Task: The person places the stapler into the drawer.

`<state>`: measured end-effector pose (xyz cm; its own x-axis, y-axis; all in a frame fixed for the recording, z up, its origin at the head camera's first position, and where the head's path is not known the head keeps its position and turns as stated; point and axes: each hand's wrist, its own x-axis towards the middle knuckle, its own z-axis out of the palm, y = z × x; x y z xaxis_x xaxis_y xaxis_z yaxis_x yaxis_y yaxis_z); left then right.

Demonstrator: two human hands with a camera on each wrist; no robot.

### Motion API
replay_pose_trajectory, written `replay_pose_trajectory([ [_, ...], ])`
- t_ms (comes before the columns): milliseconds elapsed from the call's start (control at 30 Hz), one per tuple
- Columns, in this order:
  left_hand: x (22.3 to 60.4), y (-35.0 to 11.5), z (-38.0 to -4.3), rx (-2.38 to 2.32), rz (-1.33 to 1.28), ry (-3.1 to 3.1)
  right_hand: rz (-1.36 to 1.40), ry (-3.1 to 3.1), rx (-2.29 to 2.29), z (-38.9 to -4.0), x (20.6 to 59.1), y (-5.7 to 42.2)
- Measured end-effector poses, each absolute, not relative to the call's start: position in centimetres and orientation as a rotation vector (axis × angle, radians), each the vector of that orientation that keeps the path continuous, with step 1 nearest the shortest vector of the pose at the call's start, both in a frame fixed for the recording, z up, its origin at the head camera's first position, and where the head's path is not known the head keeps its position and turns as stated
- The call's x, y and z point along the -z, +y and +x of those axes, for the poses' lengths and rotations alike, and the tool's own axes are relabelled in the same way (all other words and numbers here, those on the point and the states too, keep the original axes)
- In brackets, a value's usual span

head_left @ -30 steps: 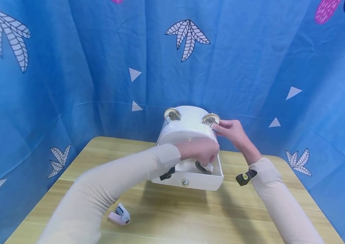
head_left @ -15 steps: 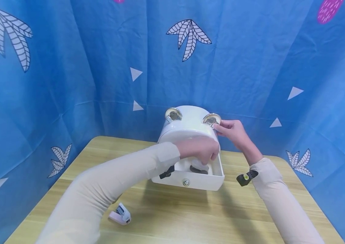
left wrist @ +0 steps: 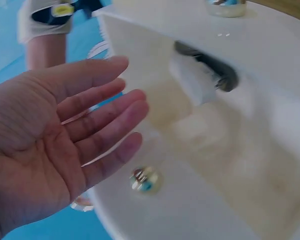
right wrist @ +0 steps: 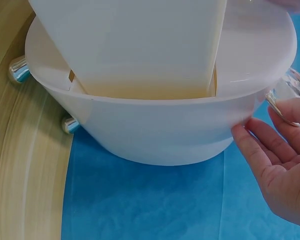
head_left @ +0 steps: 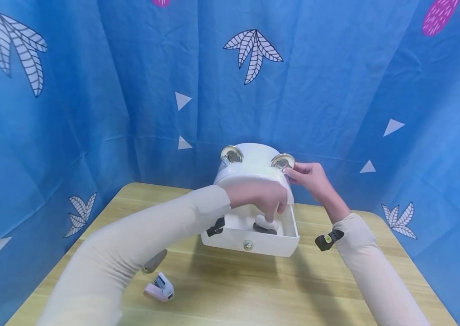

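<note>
A white box (head_left: 256, 158) with two round, gold-rimmed ears stands at the back of the table, its drawer (head_left: 270, 244) pulled out. Inside the drawer lies a small white and dark grey stapler (left wrist: 195, 80). My left hand (head_left: 268, 198) is above the drawer; in the left wrist view its fingers are spread, apart from the stapler, with nothing in them. With thumb and fingers my right hand (head_left: 312, 175) holds the right ear (head_left: 282, 161) by its edge. Its other fingertips lie against the box's side in the right wrist view.
At the table's left, a pink and pale blue stapler (head_left: 160, 288) lies near a grey object (head_left: 155, 261), partly hidden by my left sleeve. A gold knob (head_left: 248, 245) sticks out from the drawer front. Blue curtain (head_left: 152, 99) surrounds the table's back and sides.
The white and dark grey stapler has gone down into the drawer, and my left hand has let go, drawing slightly back left. The grey object has come into view. My right hand stays put.
</note>
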<state>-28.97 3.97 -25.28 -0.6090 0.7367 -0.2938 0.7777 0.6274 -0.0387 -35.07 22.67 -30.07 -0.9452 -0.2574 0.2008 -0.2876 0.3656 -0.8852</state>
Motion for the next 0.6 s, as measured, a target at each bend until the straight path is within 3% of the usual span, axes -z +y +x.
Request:
replay_pose_trajectory([
  [333,22.1,-5.3,-26.6,-0.291,1.052,2.6,0.501,-2.626,-1.675,-34.9,29.9,22.3],
  [600,23.3,-15.1,-24.7,-0.619,0.894,2.757,0.507,-2.625,-1.659,-34.9,29.9,22.5],
])
